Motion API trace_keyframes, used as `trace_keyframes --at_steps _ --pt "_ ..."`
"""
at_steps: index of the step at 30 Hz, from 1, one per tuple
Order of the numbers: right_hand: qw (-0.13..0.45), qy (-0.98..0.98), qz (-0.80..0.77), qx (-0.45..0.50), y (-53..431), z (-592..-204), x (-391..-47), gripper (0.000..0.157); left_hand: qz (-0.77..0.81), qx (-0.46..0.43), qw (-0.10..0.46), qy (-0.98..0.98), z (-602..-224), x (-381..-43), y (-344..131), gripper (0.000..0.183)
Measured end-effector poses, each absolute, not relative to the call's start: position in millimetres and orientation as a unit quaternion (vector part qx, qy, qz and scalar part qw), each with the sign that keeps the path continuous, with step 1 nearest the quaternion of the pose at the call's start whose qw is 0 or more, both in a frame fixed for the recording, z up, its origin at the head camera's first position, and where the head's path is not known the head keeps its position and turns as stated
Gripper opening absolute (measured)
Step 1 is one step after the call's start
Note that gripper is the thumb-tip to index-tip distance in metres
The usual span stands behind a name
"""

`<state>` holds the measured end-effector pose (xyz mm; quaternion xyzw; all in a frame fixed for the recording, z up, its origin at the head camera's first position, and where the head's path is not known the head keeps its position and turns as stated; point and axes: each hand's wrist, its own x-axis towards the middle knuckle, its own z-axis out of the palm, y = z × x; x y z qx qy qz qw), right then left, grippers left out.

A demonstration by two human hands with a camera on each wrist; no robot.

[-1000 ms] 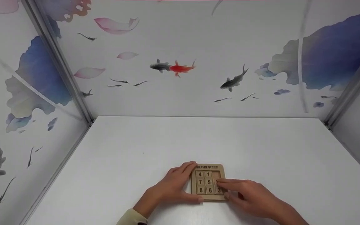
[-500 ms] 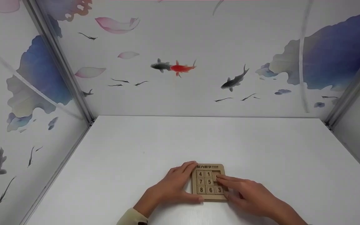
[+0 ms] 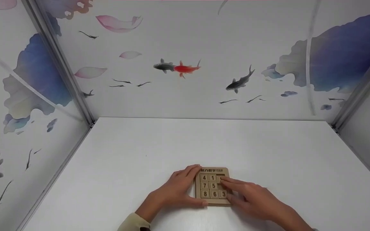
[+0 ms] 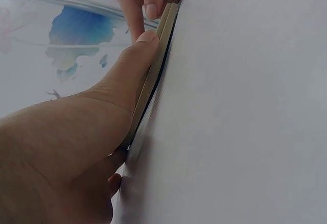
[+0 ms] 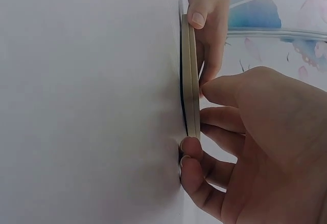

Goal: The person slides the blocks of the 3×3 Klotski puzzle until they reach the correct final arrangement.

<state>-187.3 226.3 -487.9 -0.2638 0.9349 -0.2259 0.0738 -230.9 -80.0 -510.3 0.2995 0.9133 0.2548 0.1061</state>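
A wooden sliding number puzzle [image 3: 215, 201] lies flat on the white table in the head view. Its numbered tiles read 4 and 1 on top, 7 and 5 in the middle, 8, 6 and 3 at the bottom. My left hand [image 3: 177, 189] holds the frame's left side, thumb at the near edge and fingers at the far corner. With extended fingertips my right hand [image 3: 257, 197] presses the top-right tile [image 3: 219, 177], whose number is mostly covered. A gap shows below that tile. In the right wrist view, the right hand's lower fingers [image 5: 191, 175] curl beside the puzzle's edge [image 5: 190, 75].
The white table [image 3: 159, 141] is enclosed by panels; the back wall [image 3: 185, 99] bears printed fish, petals and blue leaves. Metal posts [image 3: 56, 61] stand at the corners.
The right fingertips have slid a tile from the middle-right place up to the top-right corner, so the gap is now at middle right. The left hand keeps its hold.
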Motion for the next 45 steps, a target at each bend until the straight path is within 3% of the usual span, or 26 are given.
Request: trace_keyframes --at_steps 24,35,45 --pt "0.062 0.933 -0.234 -0.266 231 -495 -194 0.052 0.242 0.298 0.109 0.917 -511 -232 -79 0.126" --pt "0.146 0.861 -0.354 -0.334 241 -487 -194 0.034 0.249 0.304 0.102 0.914 -511 -232 -80 0.125" --pt "0.158 0.87 -0.331 -0.33 241 -481 -191 0.036 0.247 0.308 0.103 0.913 -511 -232 -80 0.124"
